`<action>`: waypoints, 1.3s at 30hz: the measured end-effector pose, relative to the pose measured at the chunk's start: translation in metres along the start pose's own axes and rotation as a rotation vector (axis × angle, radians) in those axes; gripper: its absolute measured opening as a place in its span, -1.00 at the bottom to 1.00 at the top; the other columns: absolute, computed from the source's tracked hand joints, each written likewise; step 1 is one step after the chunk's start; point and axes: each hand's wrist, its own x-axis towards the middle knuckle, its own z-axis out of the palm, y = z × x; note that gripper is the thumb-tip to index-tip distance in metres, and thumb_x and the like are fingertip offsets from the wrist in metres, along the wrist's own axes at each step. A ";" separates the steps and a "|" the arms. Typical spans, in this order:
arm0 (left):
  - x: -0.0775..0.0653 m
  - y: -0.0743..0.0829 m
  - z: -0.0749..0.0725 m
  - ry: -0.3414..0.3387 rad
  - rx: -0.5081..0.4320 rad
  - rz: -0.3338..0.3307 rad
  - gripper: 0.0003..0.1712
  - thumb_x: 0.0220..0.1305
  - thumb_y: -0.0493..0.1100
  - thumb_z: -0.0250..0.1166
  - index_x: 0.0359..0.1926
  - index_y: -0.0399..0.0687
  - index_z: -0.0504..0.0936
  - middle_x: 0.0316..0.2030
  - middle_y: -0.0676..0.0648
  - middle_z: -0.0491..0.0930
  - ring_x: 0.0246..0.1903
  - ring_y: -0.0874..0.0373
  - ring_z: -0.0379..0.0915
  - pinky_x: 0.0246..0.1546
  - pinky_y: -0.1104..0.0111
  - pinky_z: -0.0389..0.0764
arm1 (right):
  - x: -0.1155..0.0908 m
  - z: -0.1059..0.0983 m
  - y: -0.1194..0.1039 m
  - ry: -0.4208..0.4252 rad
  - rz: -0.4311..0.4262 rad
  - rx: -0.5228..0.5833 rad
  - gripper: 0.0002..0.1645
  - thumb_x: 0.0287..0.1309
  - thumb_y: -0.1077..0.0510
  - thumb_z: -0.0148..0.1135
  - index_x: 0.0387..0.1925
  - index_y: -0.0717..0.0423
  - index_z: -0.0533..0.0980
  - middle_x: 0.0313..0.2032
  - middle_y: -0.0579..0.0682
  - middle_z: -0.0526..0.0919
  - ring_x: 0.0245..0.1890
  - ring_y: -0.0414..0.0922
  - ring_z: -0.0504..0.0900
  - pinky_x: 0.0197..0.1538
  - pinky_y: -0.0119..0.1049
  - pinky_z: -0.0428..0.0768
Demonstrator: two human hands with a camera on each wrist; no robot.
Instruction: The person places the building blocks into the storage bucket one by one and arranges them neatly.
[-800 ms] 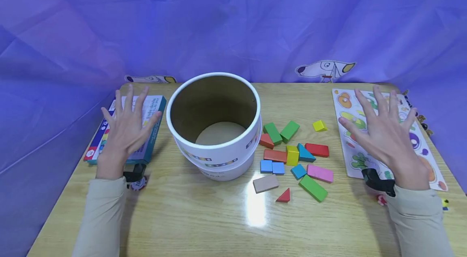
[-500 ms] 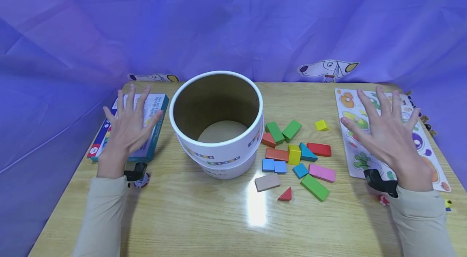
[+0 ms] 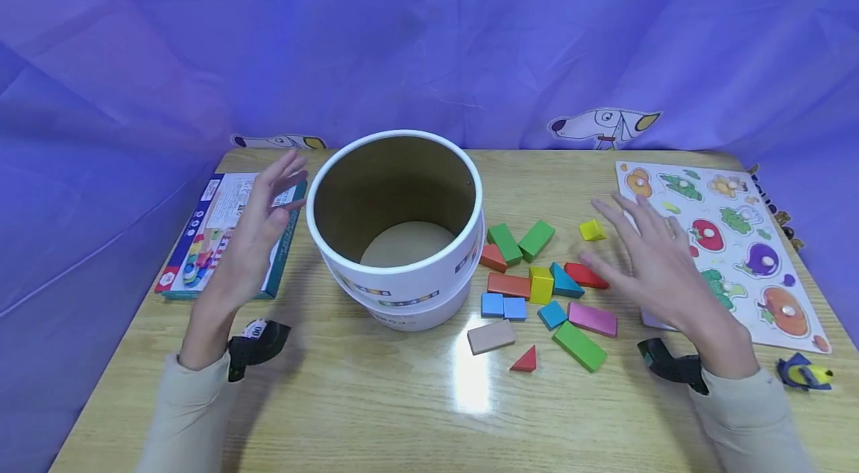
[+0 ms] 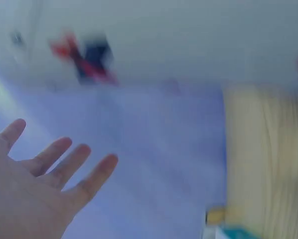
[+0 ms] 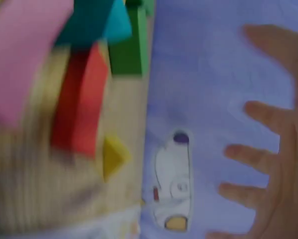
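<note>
My left hand hovers between the boxed set and the white bucket, palm turned toward the bucket, holding nothing. The left wrist view shows its fingers extended. Over the near-left part of the vegetable puzzle board, my right hand is spread with nothing in it. Its fingertips point toward the yellow triangular block and overlap the end of the red block in the head view. The bucket stands upright with its bare bottom visible inside.
Several coloured wooden blocks lie right of the bucket, among them a pink block, a long green block and a small red triangle. A blue-and-yellow toy lies at the right. A purple curtain hangs behind the table.
The left hand has turned from palm-down to palm-inward. My right hand has moved left, off the middle of the puzzle board toward the blocks. Blocks and bucket have stayed put.
</note>
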 end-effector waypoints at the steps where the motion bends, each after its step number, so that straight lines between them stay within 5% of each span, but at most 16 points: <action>1: 0.000 0.004 0.005 -0.026 -0.075 0.014 -0.30 0.47 0.12 -0.08 0.52 0.10 -0.01 0.49 -0.07 0.05 0.47 -0.06 -0.03 0.42 0.12 0.18 | 0.000 0.003 -0.003 -0.010 -0.031 0.011 -0.10 0.14 -0.14 0.31 0.46 -0.15 0.17 0.45 0.15 0.16 0.45 0.26 0.07 0.31 0.46 -0.05; 4: 0.000 0.010 0.017 -0.102 -0.227 0.034 -0.26 0.44 -0.01 0.02 0.53 0.02 -0.04 0.49 -0.14 0.00 0.46 -0.12 -0.05 0.35 0.38 0.27 | 0.001 0.012 -0.011 -0.084 -0.103 0.029 -0.21 0.06 0.00 0.42 0.33 0.01 0.37 0.30 0.14 0.38 0.26 0.22 0.35 0.20 0.31 0.30; 6: 0.000 0.011 0.023 -0.123 -0.263 0.021 -0.24 0.41 -0.11 0.05 0.53 0.04 -0.05 0.49 -0.11 -0.02 0.44 -0.13 -0.05 0.33 0.39 0.30 | 0.002 0.016 -0.013 -0.159 -0.113 0.035 -0.30 0.03 0.03 0.45 0.24 0.04 0.46 0.22 0.11 0.47 0.16 0.17 0.44 0.11 0.21 0.46; 12: 0.001 0.006 0.033 -0.097 -0.296 -0.011 -0.19 0.34 -0.11 0.08 0.52 0.08 -0.07 0.47 -0.08 -0.03 0.42 -0.14 -0.07 0.33 0.25 0.28 | 0.006 0.029 -0.008 -0.303 -0.113 0.121 -0.40 0.02 0.06 0.48 0.14 0.05 0.54 0.11 0.07 0.57 0.12 0.10 0.47 0.14 0.15 0.49; 25: 0.001 0.002 0.039 -0.040 -0.264 -0.029 -0.16 0.28 0.05 0.10 0.50 0.16 -0.06 0.47 0.04 -0.03 0.43 0.03 -0.09 0.33 -0.02 0.13 | 0.009 0.047 0.007 -0.280 -0.065 0.239 -0.41 0.01 0.04 0.49 0.13 -0.06 0.57 0.09 0.03 0.62 0.11 0.04 0.52 0.13 0.08 0.48; 39: 0.001 0.005 0.040 -0.026 -0.251 -0.036 -0.18 0.28 0.04 0.07 0.50 0.16 -0.05 0.47 0.04 -0.03 0.43 0.03 -0.10 0.34 0.02 0.13 | 0.005 0.051 0.007 -0.215 -0.022 0.273 -0.41 0.05 0.02 0.45 0.15 0.02 0.55 0.09 0.07 0.62 0.12 0.07 0.51 0.16 0.13 0.47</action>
